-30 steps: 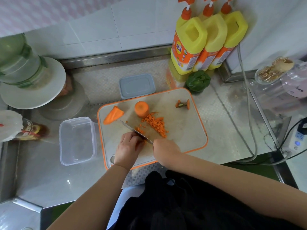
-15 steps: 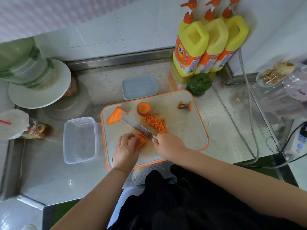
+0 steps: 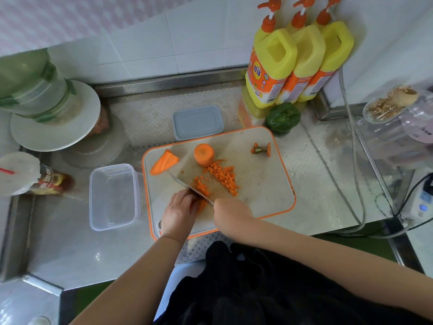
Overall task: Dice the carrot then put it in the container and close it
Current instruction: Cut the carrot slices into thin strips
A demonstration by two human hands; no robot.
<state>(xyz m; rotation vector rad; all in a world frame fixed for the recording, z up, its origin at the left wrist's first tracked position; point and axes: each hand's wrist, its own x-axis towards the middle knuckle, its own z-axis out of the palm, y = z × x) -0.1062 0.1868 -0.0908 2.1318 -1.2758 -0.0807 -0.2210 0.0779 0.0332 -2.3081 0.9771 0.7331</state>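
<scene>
On the orange-rimmed cutting board (image 3: 262, 198) lie a carrot tip (image 3: 164, 161), an upright carrot chunk (image 3: 203, 154), the cut-off stem end (image 3: 261, 148) and a pile of diced carrot (image 3: 223, 177). My right hand (image 3: 230, 211) grips the knife (image 3: 189, 187), whose blade is down on carrot strips (image 3: 202, 204). My left hand (image 3: 180, 211) holds those strips with curled fingers, hiding most of them. The clear container (image 3: 113, 197) stands left of the board. Its grey lid (image 3: 198, 123) lies behind the board.
Three yellow pump bottles (image 3: 297, 64) and a green pepper (image 3: 283, 117) stand behind the board at the right. A white plate with a green jar (image 3: 55, 123) and a lidded cup (image 3: 21, 173) are at the left. Cables (image 3: 356, 179) and an appliance (image 3: 403, 127) are at the right.
The knife rose, then came down again on the strips under my left hand. More small dice lie beside the blade than before.
</scene>
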